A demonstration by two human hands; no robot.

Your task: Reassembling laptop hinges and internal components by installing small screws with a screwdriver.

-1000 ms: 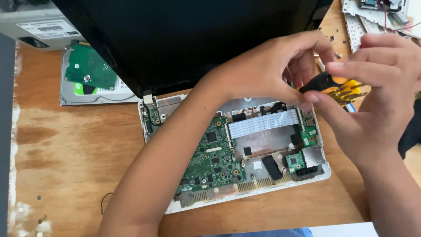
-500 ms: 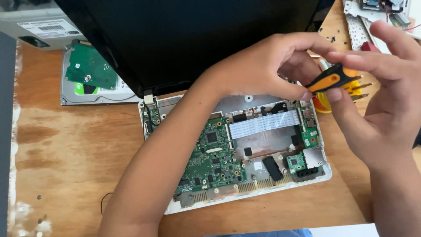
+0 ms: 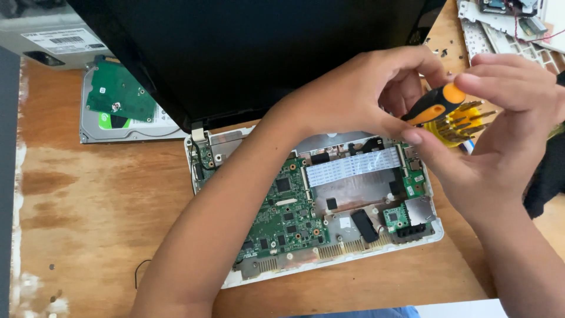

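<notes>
Both hands meet over the far right corner of the opened laptop base [image 3: 412, 244], which lies on the wooden counter [image 3: 88, 224] — the left hand [image 3: 347, 97], reaching across from the left, pinches the black shaft end of a screwdriver [image 3: 435, 105], and the right hand [image 3: 500, 118] closes its fingertips on the orange cap. The screwdriver's long axis slants from lower left up to upper right, above the white ribbon cable [image 3: 353, 166] and just in front of a yellow bit holder [image 3: 456, 125] — both hands are equally near.
</notes>
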